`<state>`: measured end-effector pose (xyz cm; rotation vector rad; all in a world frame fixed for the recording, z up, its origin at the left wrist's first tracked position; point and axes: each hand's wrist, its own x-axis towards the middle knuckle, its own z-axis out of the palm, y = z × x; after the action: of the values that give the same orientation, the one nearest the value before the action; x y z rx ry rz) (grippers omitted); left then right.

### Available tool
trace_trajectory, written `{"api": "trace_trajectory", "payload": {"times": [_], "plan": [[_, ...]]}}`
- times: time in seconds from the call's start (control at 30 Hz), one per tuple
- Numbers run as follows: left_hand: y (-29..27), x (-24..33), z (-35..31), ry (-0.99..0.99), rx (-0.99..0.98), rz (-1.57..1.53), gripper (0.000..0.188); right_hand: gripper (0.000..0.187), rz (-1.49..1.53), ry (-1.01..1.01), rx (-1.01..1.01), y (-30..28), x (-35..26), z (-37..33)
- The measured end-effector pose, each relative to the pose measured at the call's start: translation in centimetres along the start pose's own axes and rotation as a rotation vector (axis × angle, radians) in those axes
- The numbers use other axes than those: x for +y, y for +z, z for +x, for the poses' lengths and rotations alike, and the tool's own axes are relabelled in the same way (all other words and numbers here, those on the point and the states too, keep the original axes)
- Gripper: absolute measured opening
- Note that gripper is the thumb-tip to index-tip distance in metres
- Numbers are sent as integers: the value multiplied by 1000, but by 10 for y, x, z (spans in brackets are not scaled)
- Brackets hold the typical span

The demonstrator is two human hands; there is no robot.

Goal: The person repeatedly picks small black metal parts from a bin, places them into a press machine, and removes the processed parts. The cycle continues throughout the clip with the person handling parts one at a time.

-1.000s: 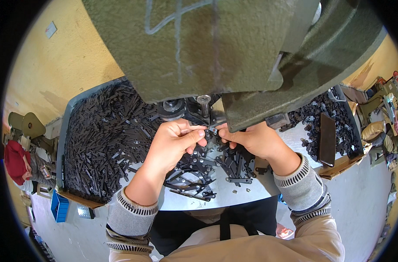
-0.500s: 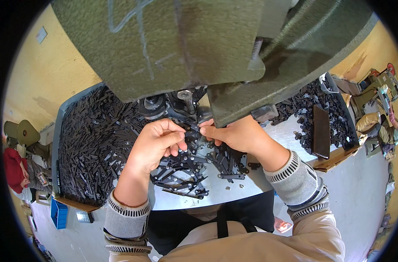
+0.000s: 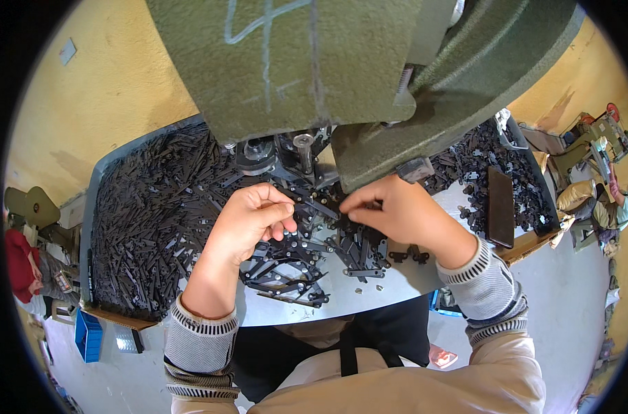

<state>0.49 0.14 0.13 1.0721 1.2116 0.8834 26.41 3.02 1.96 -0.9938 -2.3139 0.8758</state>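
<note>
One big olive-green press [image 3: 341, 76] filled the top of my view, its heavy body overhanging a grey worktable [image 3: 396, 290] that curved away under the fisheye. Beneath it, on the person's left, I saw a wide heap of flat black metal strips [image 3: 148, 221] banked against the table's raised blue-grey edge, and a smaller spread of black pieces [image 3: 486, 162] lay to the right, with a dark flat rectangular slab [image 3: 500, 205] resting among them. Closer in, a loose tangle of joined black linkages [image 3: 286, 269] sat on the bare table, just in front of the hands and partly under the left one. Both forearms came up from the lower edge in cream sleeves with striped grey cuffs. The left hand [image 3: 248, 224] was curled, its thumb and fingers pinched on one end of a slim black strip [image 3: 312, 205] that ran toward the right. The right hand [image 3: 396, 210] met it from the other side, fingers bent and closed down on the strip's far end, so the piece bridged the short gap between the two hands. That strip sat just below the press's tooling, where a small metal post [image 3: 303, 148] stood upright, near it but apart as far as I could tell.
</note>
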Motion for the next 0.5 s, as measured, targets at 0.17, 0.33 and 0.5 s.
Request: {"api": "trace_trajectory", "payload": {"times": [0.17,0.33,0.5], "plan": [[-1,-1,1,3,-9,15,9,28,-158,-143,-73,2,3,-26],[0,1,0,-7,7,6,8,28,-231,-165,-37,6,7,-34],[-2,2,-1,-6,4,-10,10,20,-67,-209,-9,0,12,-24]]}}
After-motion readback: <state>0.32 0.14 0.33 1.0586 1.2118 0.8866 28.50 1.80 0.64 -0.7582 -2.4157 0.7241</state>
